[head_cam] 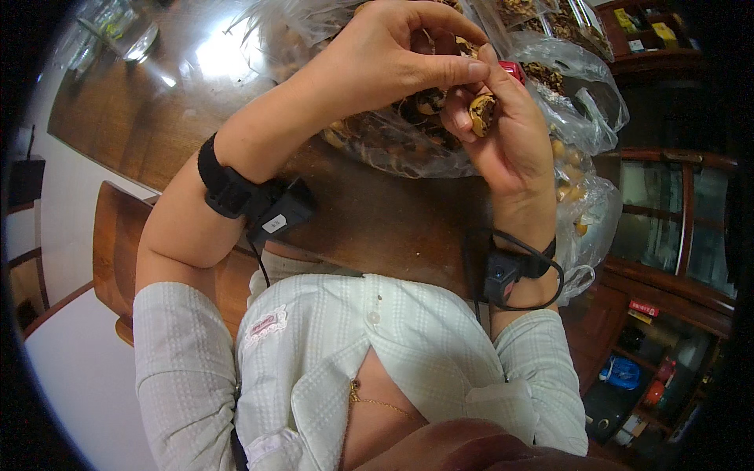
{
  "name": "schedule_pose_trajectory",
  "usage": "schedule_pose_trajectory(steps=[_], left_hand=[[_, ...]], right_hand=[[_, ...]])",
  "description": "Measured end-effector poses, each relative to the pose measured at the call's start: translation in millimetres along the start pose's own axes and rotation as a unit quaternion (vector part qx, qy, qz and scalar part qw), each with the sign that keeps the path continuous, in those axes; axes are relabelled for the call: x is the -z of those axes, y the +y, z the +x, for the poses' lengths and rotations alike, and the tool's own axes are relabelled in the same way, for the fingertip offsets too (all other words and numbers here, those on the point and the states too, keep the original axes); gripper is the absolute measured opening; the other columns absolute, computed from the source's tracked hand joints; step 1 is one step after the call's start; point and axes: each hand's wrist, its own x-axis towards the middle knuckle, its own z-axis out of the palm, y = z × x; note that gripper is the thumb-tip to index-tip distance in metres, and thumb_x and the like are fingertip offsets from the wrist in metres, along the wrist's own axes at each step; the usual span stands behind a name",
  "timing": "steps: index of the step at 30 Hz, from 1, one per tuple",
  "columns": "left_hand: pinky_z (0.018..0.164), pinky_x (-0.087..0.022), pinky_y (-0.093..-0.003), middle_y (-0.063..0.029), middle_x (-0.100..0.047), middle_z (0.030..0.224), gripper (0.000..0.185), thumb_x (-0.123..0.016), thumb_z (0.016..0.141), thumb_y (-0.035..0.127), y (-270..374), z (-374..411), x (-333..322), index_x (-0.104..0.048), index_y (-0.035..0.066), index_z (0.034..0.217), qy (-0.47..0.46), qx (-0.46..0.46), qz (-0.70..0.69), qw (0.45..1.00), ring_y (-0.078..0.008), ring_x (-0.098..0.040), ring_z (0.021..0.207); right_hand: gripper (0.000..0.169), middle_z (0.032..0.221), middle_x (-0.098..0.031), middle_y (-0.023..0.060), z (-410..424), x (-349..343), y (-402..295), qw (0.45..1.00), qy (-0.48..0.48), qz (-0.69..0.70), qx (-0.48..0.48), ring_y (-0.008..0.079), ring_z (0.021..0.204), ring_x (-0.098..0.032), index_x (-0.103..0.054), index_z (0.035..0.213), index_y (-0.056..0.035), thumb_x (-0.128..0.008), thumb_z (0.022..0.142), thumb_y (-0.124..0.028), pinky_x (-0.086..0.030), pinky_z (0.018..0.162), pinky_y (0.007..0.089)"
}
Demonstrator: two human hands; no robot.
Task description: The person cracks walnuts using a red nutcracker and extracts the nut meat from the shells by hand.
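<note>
My right hand [511,126] is cupped palm up around a cracked dried fruit [482,115], seemingly a longan, with a thin tan shell and dark insides. Over it reaches my left hand [386,59], its thumb and forefinger meeting at my right thumb tip. Whether anything is pinched between those fingertips is hidden. Beneath both hands spreads a clear plastic bag [406,162] of broken shells and dark brown bits. Part of a red object [512,72] shows behind my right hand.
A bag of round tan fruits [568,168] lies right of my right wrist. Another plastic bag [595,112] and dark brown pieces [545,76] are beyond. Glass cups [132,38] stand far left on the wooden table [377,218]. Both wrists carry strapped devices with cables.
</note>
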Motion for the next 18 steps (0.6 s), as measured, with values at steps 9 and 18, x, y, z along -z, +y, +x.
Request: schedule_pose_trajectory(steps=[9, 18], left_hand=[[0.074, -0.054, -0.0216, -0.0051, -0.071, 0.099, 0.026, -0.067, 0.095, 0.009, -10, 6, 11, -0.065, -0.002, 0.119, -0.005, 0.062, -0.049, 0.997, -0.0088, -0.066, 0.084], [0.074, -0.054, -0.0192, -0.0030, -0.070, 0.100, 0.026, -0.060, 0.100, 0.009, -6, 6, 14, -0.064, 0.001, 0.124, -0.002, 0.056, -0.036, 0.998, -0.0067, -0.064, 0.084]], right_hand=[[0.033, 0.090, -0.065, 0.0096, -1, -6, -4, 0.997, 0.005, -0.077, 0.021, 0.0077, 0.052, -0.050, -0.057, 0.110, -0.0008, -0.047, 0.106, -0.032, -0.035, 0.045, 0.0197], [0.032, 0.096, -0.067, 0.0127, -1, -5, -11, 0.997, 0.002, -0.077, 0.019, 0.0080, 0.051, -0.048, -0.055, 0.116, 0.0004, -0.041, 0.108, -0.028, -0.034, 0.044, 0.0185]])
